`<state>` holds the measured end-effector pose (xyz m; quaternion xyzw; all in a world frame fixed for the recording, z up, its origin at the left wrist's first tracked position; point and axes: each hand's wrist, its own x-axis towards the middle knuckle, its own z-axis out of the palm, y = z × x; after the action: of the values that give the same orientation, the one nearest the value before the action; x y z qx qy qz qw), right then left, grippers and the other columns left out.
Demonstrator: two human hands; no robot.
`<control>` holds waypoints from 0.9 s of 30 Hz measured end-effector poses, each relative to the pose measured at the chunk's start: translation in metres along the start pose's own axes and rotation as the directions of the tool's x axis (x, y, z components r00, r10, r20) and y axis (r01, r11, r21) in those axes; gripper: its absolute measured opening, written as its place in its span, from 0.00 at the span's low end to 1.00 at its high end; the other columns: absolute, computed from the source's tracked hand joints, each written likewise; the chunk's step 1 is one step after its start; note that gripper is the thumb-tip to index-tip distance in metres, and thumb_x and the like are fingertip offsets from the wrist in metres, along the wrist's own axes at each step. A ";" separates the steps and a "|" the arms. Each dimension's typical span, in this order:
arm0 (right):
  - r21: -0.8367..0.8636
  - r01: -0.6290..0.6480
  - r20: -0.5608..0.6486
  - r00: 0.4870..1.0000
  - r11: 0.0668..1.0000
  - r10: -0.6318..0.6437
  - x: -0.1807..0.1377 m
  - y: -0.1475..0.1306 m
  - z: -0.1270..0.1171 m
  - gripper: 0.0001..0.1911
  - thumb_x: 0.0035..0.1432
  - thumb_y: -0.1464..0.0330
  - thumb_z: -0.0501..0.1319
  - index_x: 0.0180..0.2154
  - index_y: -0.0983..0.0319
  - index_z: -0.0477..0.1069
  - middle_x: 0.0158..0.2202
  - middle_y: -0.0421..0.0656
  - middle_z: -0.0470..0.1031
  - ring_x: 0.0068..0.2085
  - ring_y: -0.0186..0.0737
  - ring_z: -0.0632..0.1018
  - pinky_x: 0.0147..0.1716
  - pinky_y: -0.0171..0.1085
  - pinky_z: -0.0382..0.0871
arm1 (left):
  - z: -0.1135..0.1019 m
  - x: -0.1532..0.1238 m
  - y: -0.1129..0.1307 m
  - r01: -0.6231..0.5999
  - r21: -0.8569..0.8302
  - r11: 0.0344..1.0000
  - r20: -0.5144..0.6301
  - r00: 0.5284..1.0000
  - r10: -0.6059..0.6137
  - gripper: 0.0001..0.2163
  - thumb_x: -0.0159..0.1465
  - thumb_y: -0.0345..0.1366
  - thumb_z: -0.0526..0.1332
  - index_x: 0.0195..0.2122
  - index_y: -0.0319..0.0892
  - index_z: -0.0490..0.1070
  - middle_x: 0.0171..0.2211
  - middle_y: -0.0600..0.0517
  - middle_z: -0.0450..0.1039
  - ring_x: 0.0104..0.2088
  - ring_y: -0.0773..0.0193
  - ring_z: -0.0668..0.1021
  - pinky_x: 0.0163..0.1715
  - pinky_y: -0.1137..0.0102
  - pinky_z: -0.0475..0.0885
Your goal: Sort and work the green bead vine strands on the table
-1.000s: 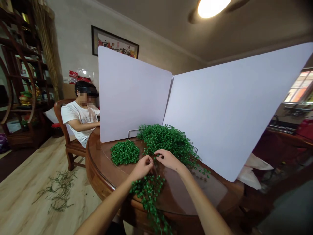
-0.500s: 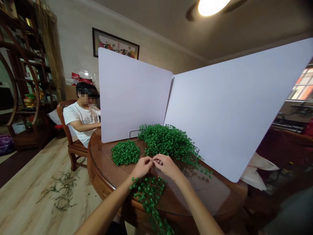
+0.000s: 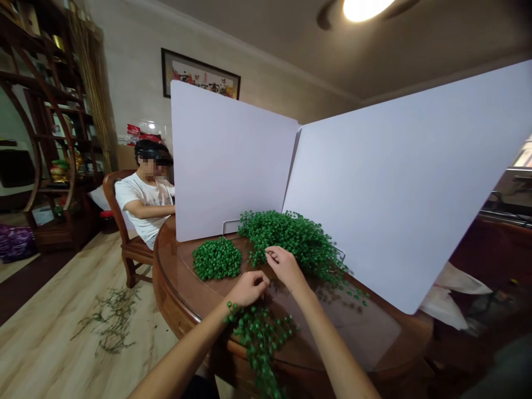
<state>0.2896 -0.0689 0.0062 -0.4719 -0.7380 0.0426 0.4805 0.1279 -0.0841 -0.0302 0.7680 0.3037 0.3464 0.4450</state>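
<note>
My left hand [image 3: 248, 288] is closed in a pinch on a bunch of green bead strands [image 3: 260, 338] that hangs over the near edge of the round wooden table [image 3: 174, 293]. My right hand [image 3: 283, 265] is raised a little farther back, fingers pinched together, at the edge of a big heap of green bead strands [image 3: 293, 239]. What it pinches is too small to make out. A smaller heap of green beads [image 3: 217, 258] lies to the left.
Two white boards [image 3: 386, 183] stand upright behind the heaps. A person in a white shirt [image 3: 145, 202] sits on a wooden chair at the far left of the table. Stem scraps [image 3: 108, 321] litter the floor. White paper [image 3: 453, 296] lies at right.
My hands were together over the hanging bunch; now my right hand has lifted back toward the big heap while my left stays low on the bunch.
</note>
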 end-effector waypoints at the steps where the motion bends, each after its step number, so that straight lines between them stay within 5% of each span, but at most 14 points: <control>1: 0.081 -0.052 0.027 0.998 0.995 0.050 0.006 -0.006 0.007 0.07 0.56 0.69 0.58 0.36 0.59 0.75 0.35 0.45 0.78 0.34 0.41 0.77 0.39 0.40 0.72 | 0.000 0.001 0.000 0.008 -0.004 1.000 -0.007 1.000 -0.008 0.08 0.60 0.36 0.55 0.29 0.39 0.69 0.20 0.55 0.68 0.21 0.68 0.70 0.23 0.74 0.64; 4: 0.154 -0.112 0.072 0.992 0.982 0.102 0.021 -0.028 0.037 0.07 0.56 0.67 0.59 0.34 0.59 0.75 0.29 0.42 0.78 0.30 0.39 0.78 0.33 0.37 0.73 | 0.001 0.003 0.000 -0.027 0.023 0.999 -0.009 1.000 0.027 0.07 0.59 0.34 0.56 0.25 0.39 0.68 0.19 0.54 0.68 0.21 0.67 0.70 0.23 0.74 0.62; 9: 0.371 -0.235 0.168 0.968 0.898 0.184 0.035 -0.047 0.068 0.20 0.55 0.60 0.63 0.49 0.58 0.71 0.38 0.43 0.80 0.34 0.38 0.80 0.28 0.34 0.73 | 0.001 0.006 -0.007 -0.033 -0.013 0.999 -0.061 0.998 0.032 0.07 0.58 0.35 0.59 0.24 0.39 0.66 0.19 0.53 0.68 0.21 0.65 0.70 0.22 0.73 0.63; 14: 0.401 -0.290 0.105 0.957 0.869 0.271 0.025 -0.027 0.040 0.13 0.57 0.58 0.58 0.34 0.60 0.74 0.30 0.42 0.76 0.31 0.38 0.78 0.29 0.35 0.71 | -0.001 0.010 -0.010 0.019 -0.212 0.977 -0.065 0.997 -0.033 0.14 0.61 0.46 0.57 0.28 0.40 0.65 0.18 0.55 0.67 0.17 0.67 0.69 0.18 0.73 0.63; 19: 0.401 -0.362 0.088 0.930 0.842 0.358 -0.012 -0.004 0.003 0.18 0.56 0.53 0.58 0.39 0.60 0.73 0.36 0.45 0.77 0.36 0.42 0.78 0.32 0.37 0.71 | -0.007 0.011 -0.004 -0.026 -0.385 0.922 -0.159 0.986 -0.039 0.18 0.58 0.52 0.62 0.32 0.39 0.67 0.21 0.55 0.70 0.17 0.69 0.71 0.19 0.73 0.66; 27: 0.302 -0.475 0.392 0.852 0.826 0.347 -0.066 -0.031 -0.006 0.24 0.56 0.50 0.61 0.46 0.60 0.74 0.44 0.46 0.78 0.46 0.45 0.77 0.47 0.40 0.68 | -0.018 0.011 0.000 -0.194 -0.454 0.870 -0.296 0.953 0.058 0.16 0.61 0.47 0.63 0.37 0.37 0.73 0.28 0.49 0.77 0.25 0.70 0.71 0.27 0.75 0.65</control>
<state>0.2800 -0.1371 -0.0182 -0.5035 -0.6615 0.3676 0.4168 0.1197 -0.0665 -0.0209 0.5976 0.2160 0.5414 0.5505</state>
